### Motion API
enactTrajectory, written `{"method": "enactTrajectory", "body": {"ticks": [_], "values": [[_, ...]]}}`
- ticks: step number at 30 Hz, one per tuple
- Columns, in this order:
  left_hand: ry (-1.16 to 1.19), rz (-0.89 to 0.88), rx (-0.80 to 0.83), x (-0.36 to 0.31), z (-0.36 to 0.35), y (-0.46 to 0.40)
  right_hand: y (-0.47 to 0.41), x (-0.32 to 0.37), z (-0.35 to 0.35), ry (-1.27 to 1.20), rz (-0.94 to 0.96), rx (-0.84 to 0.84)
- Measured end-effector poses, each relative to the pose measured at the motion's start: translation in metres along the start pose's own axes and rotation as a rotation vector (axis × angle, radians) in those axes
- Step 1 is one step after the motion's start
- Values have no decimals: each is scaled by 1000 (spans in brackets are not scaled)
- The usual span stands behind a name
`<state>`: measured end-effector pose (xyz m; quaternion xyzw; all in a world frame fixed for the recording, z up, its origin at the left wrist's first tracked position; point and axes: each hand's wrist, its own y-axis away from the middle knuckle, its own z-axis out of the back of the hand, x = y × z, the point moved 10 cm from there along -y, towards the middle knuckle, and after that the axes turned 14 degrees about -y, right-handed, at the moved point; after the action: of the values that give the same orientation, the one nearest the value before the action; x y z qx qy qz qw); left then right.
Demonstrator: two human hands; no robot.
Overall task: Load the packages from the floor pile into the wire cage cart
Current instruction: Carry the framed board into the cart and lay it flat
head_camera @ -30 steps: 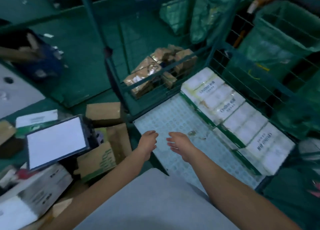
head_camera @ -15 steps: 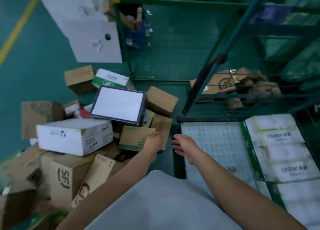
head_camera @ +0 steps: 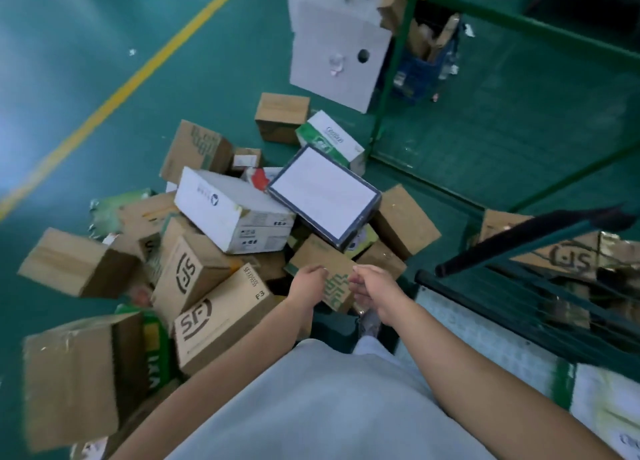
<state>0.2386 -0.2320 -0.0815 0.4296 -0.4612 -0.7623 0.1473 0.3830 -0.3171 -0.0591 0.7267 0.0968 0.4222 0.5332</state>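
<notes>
Here is the pile of packages [head_camera: 221, 252], spread over the green floor [head_camera: 86, 61] to the person's left, brown cartons tumbled against one another. At its near edge sits a small brown carton with green print [head_camera: 327, 269], tilted, and both hands are right on it. The left hand [head_camera: 306, 286] is at the carton's left side, fingers curled over its top edge. The right hand [head_camera: 374, 290] comes in from the right, fingers curled close to the carton's right edge; whether that grip actually has the cardboard or only hovers against it, I cannot tell, since the fingertips are hidden behind the hand.

Just above that carton lies a flat box with a white face and dark border [head_camera: 325, 195], propped at an angle on the heap. Beside it to the left, a long white box [head_camera: 232, 214] rests on two brown cartons marked SF [head_camera: 194, 269]. Further out, a plain brown carton [head_camera: 282, 117] and a green-and-white pack [head_camera: 330, 141] sit at the far edge of the pile.

To the right stands the wire cage cart [head_camera: 519, 286], its dark rail and wire side just beside the right forearm, with a pale patterned floor panel [head_camera: 485, 338] inside it. White wrapped packs [head_camera: 609, 407] lie in the cart at the lower right. A yellow line [head_camera: 121, 92] crosses the floor well away from the pile.
</notes>
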Motion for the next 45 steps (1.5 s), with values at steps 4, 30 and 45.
{"method": "enactTrajectory", "body": {"ticks": [4,30,45], "values": [[89,50,-113,-16,7,-5,-24,38,-10,47,-3,101],[326,275,-115,-57,-68,-148,-219,132,28,392,-85,63],[270,430,47,-22,-88,-392,-467,153,27,710,14,-95]]}}
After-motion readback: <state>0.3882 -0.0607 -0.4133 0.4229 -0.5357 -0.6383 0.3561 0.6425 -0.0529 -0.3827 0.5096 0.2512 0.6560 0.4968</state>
